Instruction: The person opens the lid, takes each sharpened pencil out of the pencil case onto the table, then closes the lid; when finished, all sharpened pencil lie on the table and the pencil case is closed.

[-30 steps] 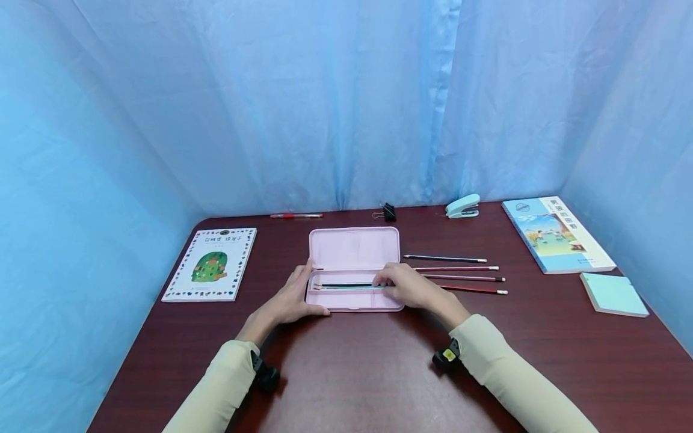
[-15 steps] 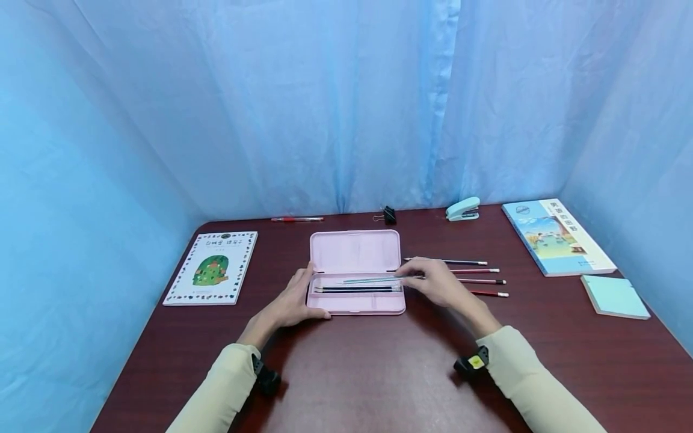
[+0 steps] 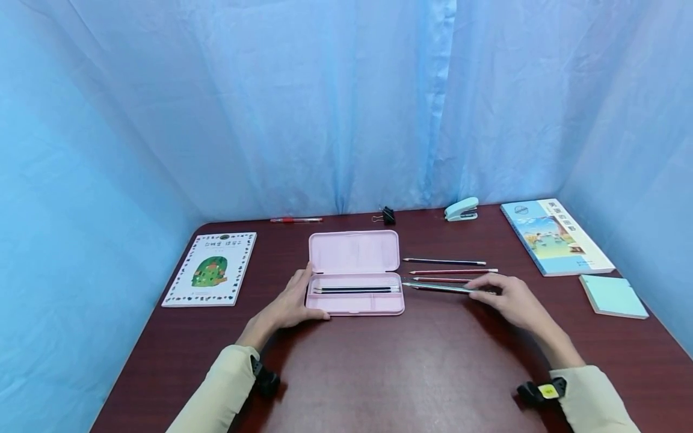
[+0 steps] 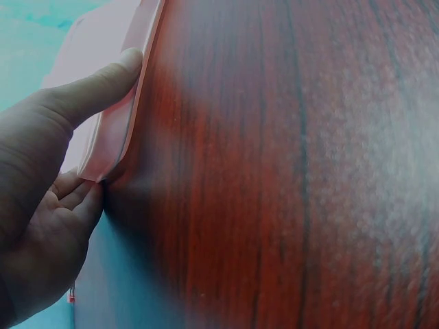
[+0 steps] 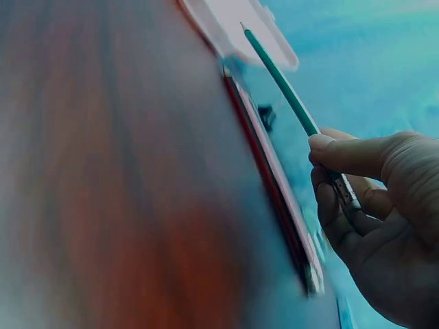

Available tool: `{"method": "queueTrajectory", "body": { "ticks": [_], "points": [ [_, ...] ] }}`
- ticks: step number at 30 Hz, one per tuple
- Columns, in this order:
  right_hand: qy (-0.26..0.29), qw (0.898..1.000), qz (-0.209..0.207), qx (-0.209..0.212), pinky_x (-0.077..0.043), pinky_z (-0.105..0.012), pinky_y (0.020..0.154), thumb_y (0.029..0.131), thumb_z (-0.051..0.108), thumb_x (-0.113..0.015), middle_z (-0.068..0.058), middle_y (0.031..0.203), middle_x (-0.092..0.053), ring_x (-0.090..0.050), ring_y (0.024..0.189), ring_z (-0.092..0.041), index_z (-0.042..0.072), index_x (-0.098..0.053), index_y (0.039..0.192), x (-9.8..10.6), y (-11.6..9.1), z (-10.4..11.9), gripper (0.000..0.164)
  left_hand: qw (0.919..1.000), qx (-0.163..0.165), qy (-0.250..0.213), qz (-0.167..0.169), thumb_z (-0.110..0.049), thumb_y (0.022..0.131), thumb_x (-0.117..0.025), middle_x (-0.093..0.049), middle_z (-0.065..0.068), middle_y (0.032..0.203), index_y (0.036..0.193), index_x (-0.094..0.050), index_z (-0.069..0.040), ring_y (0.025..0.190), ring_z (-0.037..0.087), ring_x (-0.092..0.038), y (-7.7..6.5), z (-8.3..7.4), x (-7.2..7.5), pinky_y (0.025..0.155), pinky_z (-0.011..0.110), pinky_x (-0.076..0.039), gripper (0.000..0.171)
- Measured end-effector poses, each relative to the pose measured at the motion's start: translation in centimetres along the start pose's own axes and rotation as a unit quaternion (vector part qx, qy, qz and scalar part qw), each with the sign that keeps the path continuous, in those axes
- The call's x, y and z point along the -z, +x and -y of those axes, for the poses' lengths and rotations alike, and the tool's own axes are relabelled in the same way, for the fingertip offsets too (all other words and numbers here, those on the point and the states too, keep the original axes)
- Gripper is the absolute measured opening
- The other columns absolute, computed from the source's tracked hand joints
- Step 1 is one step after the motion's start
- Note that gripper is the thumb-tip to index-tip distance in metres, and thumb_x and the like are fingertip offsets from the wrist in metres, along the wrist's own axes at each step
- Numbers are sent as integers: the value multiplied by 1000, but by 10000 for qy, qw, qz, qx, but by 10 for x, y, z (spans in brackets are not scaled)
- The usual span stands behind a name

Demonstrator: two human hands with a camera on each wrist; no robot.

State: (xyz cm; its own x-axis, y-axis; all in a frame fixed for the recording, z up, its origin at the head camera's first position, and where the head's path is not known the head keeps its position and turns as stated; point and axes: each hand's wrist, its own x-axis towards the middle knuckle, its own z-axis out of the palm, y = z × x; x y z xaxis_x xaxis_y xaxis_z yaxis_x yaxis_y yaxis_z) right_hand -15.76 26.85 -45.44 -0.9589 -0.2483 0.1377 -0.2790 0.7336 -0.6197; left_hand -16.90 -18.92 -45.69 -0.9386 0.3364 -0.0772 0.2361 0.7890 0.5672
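The pink pencil case lies open in the head view, its lid tipped back. Dark pencils lie in its long rear compartment. My left hand holds the case's left end, the thumb on the front edge and the fingers along the side; the left wrist view shows that thumb over the rim. To the right of the case, my right hand pinches a green pencil near its eraser end, point towards the case. It overlaps a red pencil lying below it.
Beside the case lie a dark pencil and red pencils. Along the back are a red pen, a black binder clip and a stapler. Books lie left and right, with a sticky-note pad.
My right hand has lifted the green pencil out of the case and carried it right, over the pencils on the table. The left hand has stayed on the case.
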Motion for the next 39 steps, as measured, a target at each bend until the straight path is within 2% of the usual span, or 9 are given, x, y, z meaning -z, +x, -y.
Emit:
{"method": "queueTrajectory", "body": {
  "ticks": [3,5,8,10,12,15,21,33,39],
  "points": [
    [-6,9999,-82,-67,-42,-23,70,86,34,-63,6,100,-64,-53,86,-10,28,-69,100,6,-12,-10,16,10000,-71,5,-24,-48,65,-79,-30,9,139,149,-3,-10,128,21,-29,0,0,1,104,40,-27,120],
    [-33,9999,-101,-95,-43,-27,74,86,34,-63,5,102,-64,-54,95,-16,29,-69,99,8,-18,-14,15,9999,-103,-11,-55,-48,64,-80,-30,10,139,149,-4,-8,128,22,-29,0,0,2,104,41,-28,120],
    [-117,9998,-114,-103,-44,-32,75,86,35,-63,3,103,-64,-54,99,-21,29,-70,98,9,-22,-17,15,10000,-71,-12,-43,-49,65,-79,-29,10,140,149,-2,-9,128,22,-28,0,0,3,104,41,-28,121],
    [-239,9996,-136,-73,-43,-32,77,85,35,-64,2,104,-64,-53,102,-20,30,-69,98,8,-23,-19,15,10000,-64,2,-36,-49,65,-79,-28,10,140,149,-2,-9,128,23,-28,0,1,2,104,40,-28,121],
    [-318,9993,-164,-50,-44,-29,73,85,35,-64,3,101,-64,-53,94,-14,31,-69,97,7,-23,-20,14,10000,-50,17,-13,-50,65,-79,-28,10,140,149,-2,-10,128,22,-28,0,1,2,104,40,-28,121],
    [-387,9990,-205,-33,-44,-28,72,85,34,-65,4,101,-64,-53,92,-11,32,-69,97,4,-24,-22,13,10000,-69,34,-16,-49,65,-79,-29,10,140,149,-3,-9,128,23,-29,0,1,1,104,40,-28,120],
    [-427,9986,-318,-4,-43,-30,74,84,32,-66,4,102,-64,-53,94,-11,32,-69,96,0,-24,-23,12,10000,-56,50,-32,-49,65,-79,-29,10,140,149,-3,-9,129,23,-28,0,1,1,105,40,-27,121],
    [-573,9961,-598,290,-39,-24,75,82,22,-70,7,100,-63,-52,93,-7,30,-69,95,-3,-25,-25,15,10000,-17,67,19,-50,65,-79,-28,9,141,149,-1,-10,130,21,-26,0,2,-1,105,39,-26,121],
    [-609,9949,-639,490,-40,-22,73,82,17,-70,13,97,-61,-53,89,-5,29,-69,97,-3,-23,-22,19,10000,-20,54,19,-50,64,-79,-28,9,142,149,-1,-11,131,21,-26,0,1,0,105,39,-26,122]
  ]
}}
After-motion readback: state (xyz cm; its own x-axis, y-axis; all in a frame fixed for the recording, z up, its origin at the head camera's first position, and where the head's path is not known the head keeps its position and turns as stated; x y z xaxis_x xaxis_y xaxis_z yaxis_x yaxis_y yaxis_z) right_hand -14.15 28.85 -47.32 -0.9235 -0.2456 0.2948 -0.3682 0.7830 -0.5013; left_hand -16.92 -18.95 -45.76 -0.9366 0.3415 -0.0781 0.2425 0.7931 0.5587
